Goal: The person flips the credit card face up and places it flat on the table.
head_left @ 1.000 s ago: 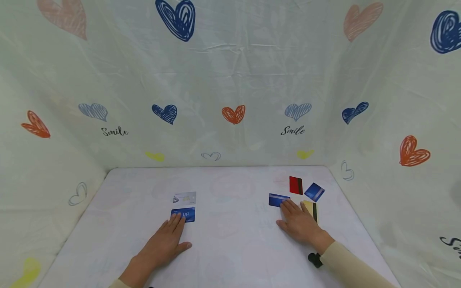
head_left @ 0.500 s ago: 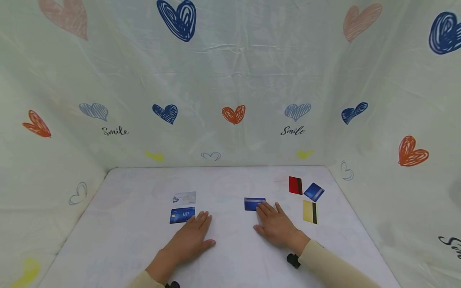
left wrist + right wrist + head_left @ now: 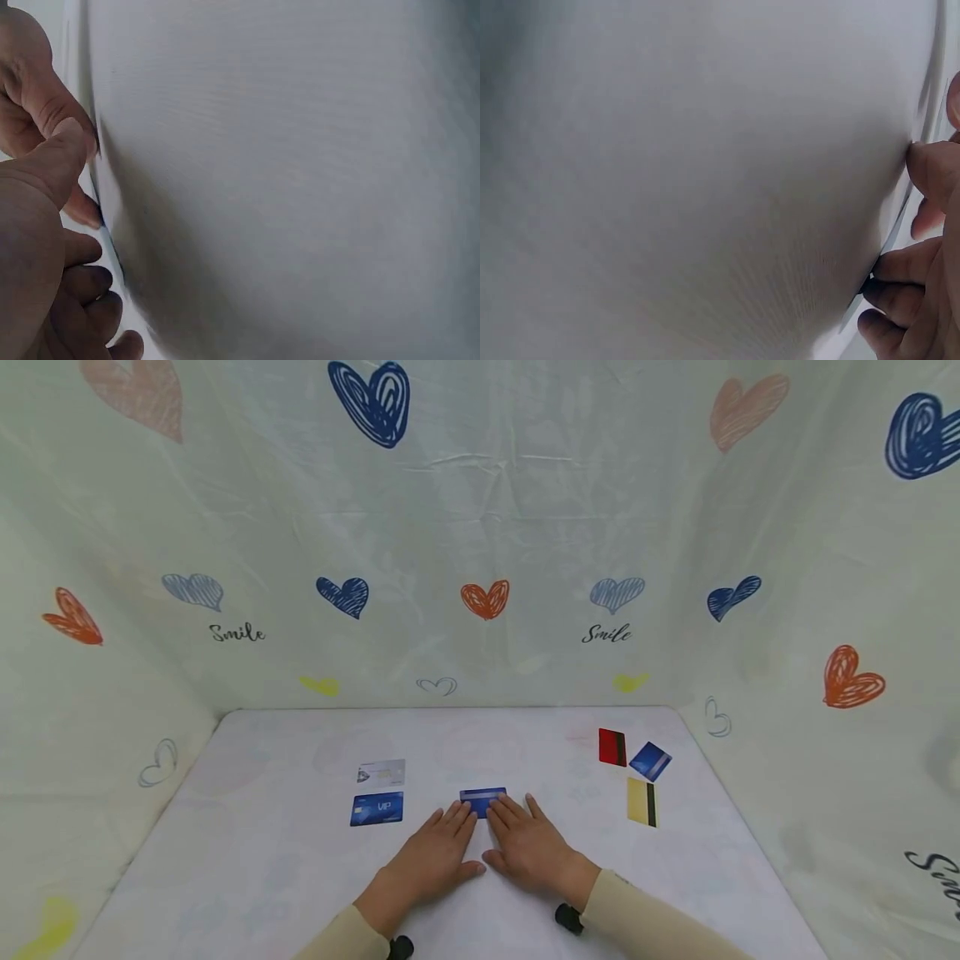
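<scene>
A blue card [image 3: 482, 794] with a pale stripe lies flat at the middle of the table, its near edge partly covered by fingertips. My left hand [image 3: 435, 857] touches its left corner with straight fingers. From the right, my right hand [image 3: 531, 849] rests its outstretched fingers on the same card. Both thumbs lie close together below it. In the left wrist view the left hand [image 3: 37, 217] is seen edge-on above the white surface, and in the right wrist view the right hand [image 3: 922, 247] has its fingertips down near the card's thin edge.
Left of the hands, a silver-grey card [image 3: 382, 772] lies just above a blue VIP card [image 3: 377, 808]. To the right are a red card [image 3: 611, 747], another blue card [image 3: 650, 762] and a gold card [image 3: 640, 802]. Heart-printed curtain [image 3: 480, 527] encloses the white table [image 3: 262, 860].
The striped blue card has slid left from the right-hand group to the middle under my right hand. My left hand has moved right, off the VIP card, to this card.
</scene>
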`<state>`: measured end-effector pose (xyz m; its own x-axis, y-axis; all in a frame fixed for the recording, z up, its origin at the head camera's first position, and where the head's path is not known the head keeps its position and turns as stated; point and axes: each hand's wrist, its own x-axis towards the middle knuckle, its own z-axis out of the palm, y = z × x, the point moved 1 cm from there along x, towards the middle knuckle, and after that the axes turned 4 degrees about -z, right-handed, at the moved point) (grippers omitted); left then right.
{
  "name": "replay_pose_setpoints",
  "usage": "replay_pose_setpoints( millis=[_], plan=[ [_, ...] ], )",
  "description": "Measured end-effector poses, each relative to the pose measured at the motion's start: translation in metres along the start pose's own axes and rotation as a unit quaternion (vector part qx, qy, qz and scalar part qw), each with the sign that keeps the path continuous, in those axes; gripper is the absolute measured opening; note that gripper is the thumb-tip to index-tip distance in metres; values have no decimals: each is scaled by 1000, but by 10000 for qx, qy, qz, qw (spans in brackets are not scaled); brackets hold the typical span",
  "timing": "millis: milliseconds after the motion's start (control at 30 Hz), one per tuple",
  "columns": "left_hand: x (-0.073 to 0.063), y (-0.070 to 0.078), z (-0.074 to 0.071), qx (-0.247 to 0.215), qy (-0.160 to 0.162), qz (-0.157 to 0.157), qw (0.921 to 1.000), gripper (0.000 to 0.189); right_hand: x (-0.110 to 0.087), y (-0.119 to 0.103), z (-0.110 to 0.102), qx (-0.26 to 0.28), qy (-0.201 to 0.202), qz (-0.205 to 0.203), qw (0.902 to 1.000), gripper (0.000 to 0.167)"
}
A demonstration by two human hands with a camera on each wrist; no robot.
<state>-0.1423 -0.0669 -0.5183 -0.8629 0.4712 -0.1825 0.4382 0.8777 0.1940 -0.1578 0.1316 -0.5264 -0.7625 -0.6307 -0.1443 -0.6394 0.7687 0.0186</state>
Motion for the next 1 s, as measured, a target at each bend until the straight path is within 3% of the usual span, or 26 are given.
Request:
replay_pose_setpoints(
  millis=[267,467,633,767,1000],
  plan=[
    [-3,-8,6,-33,-207,-142,9997,81,-5,7,1,280,-4,10,9996,70],
    [-9,-13,5,-94,-170,-84,9998,72,-7,13,0,358,186,-232,9989,66],
    [-4,-18,3,89,471,-90,9988,63,2,23,-6,374,668,-160,9969,63],
    [7,-23,1,188,1111,-315,9931,64,12,33,-9,372,941,-42,9949,65],
    [19,-26,-4,277,1373,-566,9885,68,27,37,-6,465,885,-53,9950,63]
  ],
)
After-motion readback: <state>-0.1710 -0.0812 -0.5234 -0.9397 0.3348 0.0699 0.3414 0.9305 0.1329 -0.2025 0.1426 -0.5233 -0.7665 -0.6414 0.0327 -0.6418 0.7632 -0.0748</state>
